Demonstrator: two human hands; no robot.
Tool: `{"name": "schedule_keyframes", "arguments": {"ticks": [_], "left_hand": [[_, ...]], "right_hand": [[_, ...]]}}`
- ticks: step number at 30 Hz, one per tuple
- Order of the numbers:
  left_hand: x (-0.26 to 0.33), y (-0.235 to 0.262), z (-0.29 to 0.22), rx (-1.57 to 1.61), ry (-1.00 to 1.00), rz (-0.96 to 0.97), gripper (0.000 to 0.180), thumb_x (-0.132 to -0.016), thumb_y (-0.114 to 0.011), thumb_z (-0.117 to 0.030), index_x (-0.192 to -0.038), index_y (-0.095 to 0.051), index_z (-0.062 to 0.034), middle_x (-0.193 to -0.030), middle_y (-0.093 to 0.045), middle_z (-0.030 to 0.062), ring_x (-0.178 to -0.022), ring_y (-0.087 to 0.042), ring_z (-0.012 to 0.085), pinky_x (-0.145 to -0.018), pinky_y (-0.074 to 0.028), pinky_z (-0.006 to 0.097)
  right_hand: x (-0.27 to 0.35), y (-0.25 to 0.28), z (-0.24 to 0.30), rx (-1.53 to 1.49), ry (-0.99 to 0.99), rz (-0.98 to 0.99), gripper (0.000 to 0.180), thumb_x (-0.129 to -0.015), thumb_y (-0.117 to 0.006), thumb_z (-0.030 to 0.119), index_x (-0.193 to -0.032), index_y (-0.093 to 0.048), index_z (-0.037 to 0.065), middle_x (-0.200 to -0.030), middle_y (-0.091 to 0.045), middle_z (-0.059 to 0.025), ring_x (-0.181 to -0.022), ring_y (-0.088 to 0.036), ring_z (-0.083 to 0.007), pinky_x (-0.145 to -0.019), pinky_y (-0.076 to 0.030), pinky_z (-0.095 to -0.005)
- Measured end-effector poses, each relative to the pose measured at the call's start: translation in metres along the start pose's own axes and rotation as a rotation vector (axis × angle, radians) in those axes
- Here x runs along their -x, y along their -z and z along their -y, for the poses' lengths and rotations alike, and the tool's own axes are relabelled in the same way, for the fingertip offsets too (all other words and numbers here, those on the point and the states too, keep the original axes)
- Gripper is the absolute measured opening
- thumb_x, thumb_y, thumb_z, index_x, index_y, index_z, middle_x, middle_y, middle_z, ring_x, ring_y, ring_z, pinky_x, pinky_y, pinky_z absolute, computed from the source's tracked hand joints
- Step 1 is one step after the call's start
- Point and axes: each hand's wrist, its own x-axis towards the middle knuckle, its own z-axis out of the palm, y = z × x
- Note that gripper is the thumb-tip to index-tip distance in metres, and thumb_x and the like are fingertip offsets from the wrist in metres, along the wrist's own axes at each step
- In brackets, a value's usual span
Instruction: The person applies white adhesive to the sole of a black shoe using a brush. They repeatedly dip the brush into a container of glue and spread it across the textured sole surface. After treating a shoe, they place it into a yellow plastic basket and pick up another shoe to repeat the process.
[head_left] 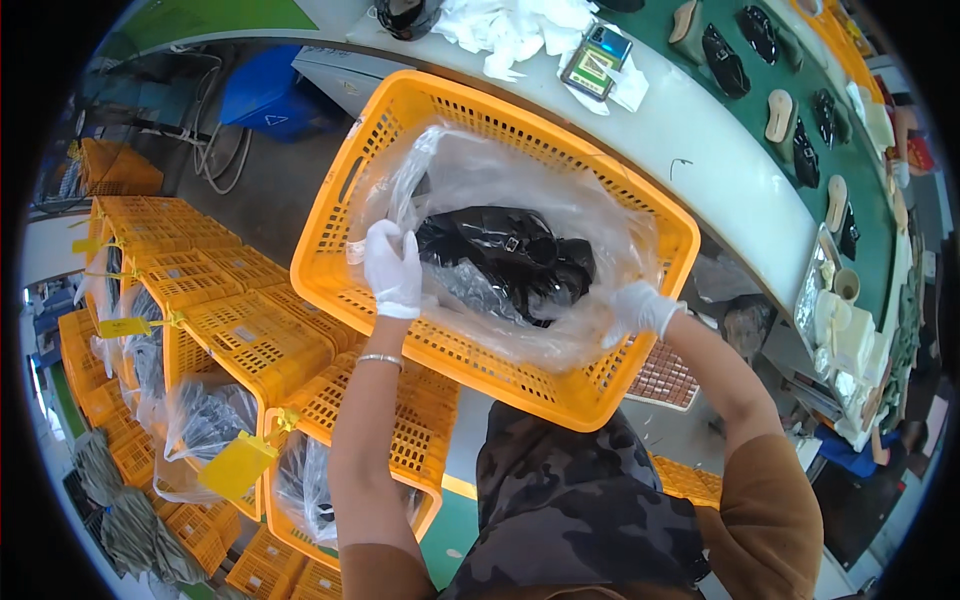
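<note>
A yellow plastic basket (480, 368) sits tilted in front of me, lined with a large clear plastic bag (560, 180). Inside the bag lie shiny black shoes (500, 240) with small buckles, partly wrapped in clear plastic. My left hand (393, 268), in a white glove, is closed on the bag's bunched edge at the basket's left side. Across from it, my right hand (643, 308), also gloved in white, is at the bag's right edge near the basket wall. Motion blurs its fingers, so their grip on the film is unclear.
Stacked yellow baskets (250, 335) with bagged contents and yellow tags stand at left. Behind the basket runs a white bench edge (740, 170), with a phone (600, 58) and crumpled white paper (510, 30). Single shoes (725, 60) and insoles lie on a green conveyor beyond.
</note>
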Motion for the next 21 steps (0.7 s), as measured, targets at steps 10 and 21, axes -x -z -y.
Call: {"name": "schedule_keyframes", "arguments": {"ticks": [10, 21], "left_hand": [[0.09, 0.014, -0.026, 0.044, -0.191, 0.172, 0.039, -0.072, -0.056, -0.003, -0.111, -0.054, -0.0068, -0.086, -0.051, 0.0142, -0.082, -0.051, 0.033, -0.075, -0.043, 0.041], [0.179, 0.119, -0.047, 0.1, 0.212, -0.108, 0.046, -0.078, -0.056, -0.002, -0.123, -0.045, -0.0025, -0.112, -0.051, 0.0179, -0.106, -0.049, 0.0351, -0.092, -0.04, 0.039]], "right_hand": [[0.028, 0.102, 0.114, -0.351, 0.42, -1.088, 0.046, -0.075, -0.065, 0.012, -0.12, -0.051, 0.016, -0.073, -0.057, -0.0098, -0.059, -0.059, -0.0275, -0.053, -0.048, -0.0366], [0.013, 0.119, 0.134, -1.423, 0.325, -0.775, 0.011, -0.082, -0.055, 0.008, -0.075, -0.062, 0.003, -0.068, -0.057, 0.0018, -0.061, -0.049, -0.0055, -0.053, -0.038, -0.0204]]}}
